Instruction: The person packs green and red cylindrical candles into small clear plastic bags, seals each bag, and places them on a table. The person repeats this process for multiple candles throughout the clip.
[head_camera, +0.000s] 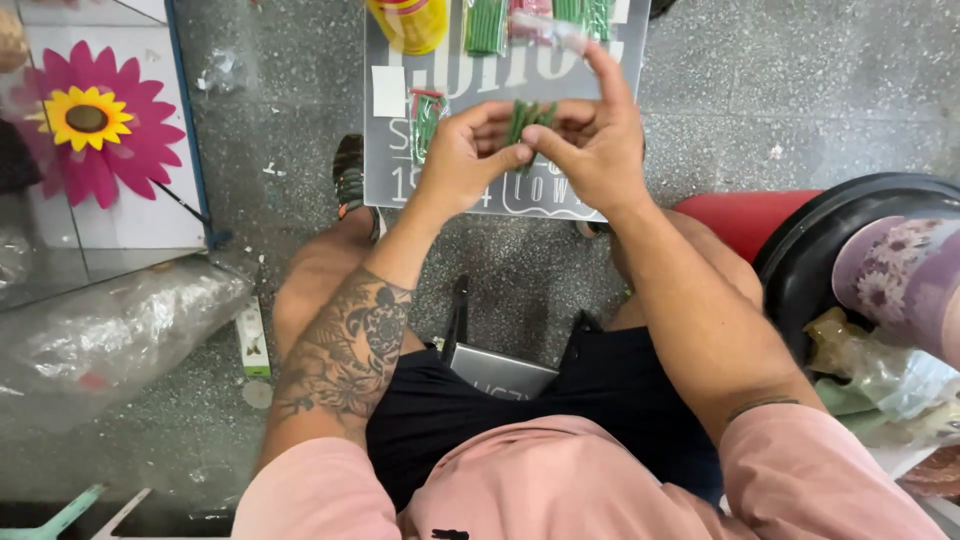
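Observation:
My left hand (462, 158) and my right hand (590, 140) meet above a grey board (388, 150) that lies on the floor in front of my knees. Together they pinch a small bundle of thin green sticks (528, 116), left thumb and fingers on its near end, right fingers wrapped on the other side. My right index finger points up, with a clear plastic wrapper (545, 28) at its tip. On the board lie more green stick bundles (486, 26), another bundle tied with red (427, 118), and a yellow container (410, 22).
A pink and yellow paper flower (88, 118) lies on white tiles at the left. A crumpled clear plastic bag (110, 330) sits beside my left leg. At the right are a red object (745, 215) and a black round tub (850, 215) holding floral-patterned items.

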